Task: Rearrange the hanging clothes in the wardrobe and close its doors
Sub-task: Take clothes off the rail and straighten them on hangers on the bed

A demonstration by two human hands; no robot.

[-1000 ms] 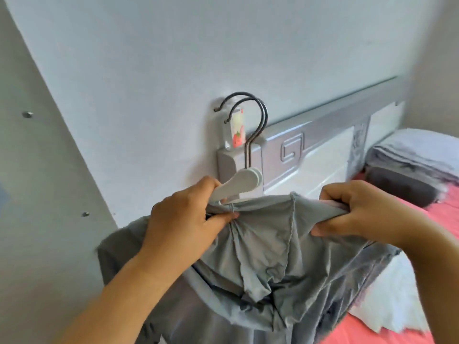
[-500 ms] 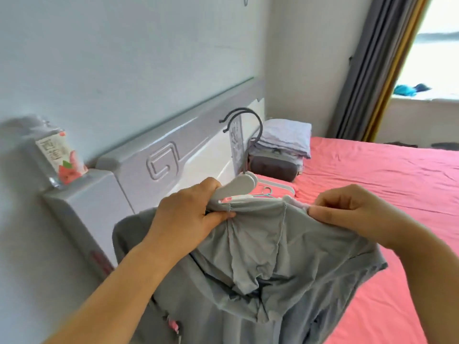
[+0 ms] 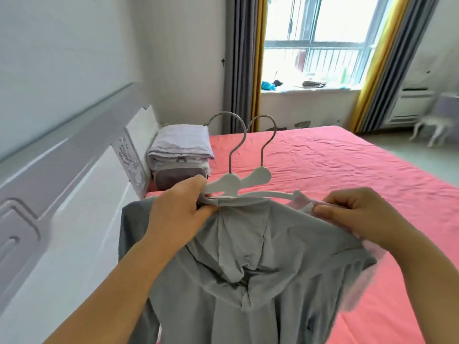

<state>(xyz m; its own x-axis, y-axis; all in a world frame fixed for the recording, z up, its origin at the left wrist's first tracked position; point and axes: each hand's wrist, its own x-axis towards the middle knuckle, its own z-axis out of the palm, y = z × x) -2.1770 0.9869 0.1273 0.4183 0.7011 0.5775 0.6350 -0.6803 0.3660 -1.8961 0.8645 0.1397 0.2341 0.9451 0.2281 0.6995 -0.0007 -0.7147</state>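
Pinching the two white hangers (image 3: 238, 187) in the left hand (image 3: 178, 212) above the bed's (image 3: 347, 165) headboard edge, she should keep the right hand (image 3: 357, 214), nipping the grey hoodie's (image 3: 248, 269) shoulder, pulling it square over the hanger's arm.

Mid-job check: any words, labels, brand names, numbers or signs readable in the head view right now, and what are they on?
None can be read.
Grey garment gripped by the left hand: no visible tag or print.
Two white hangers: no marking shows.
Headboard: only carved relief patterns, no lettering.
Folded bedding and the items on the windowsill: too small and blurred to tell.
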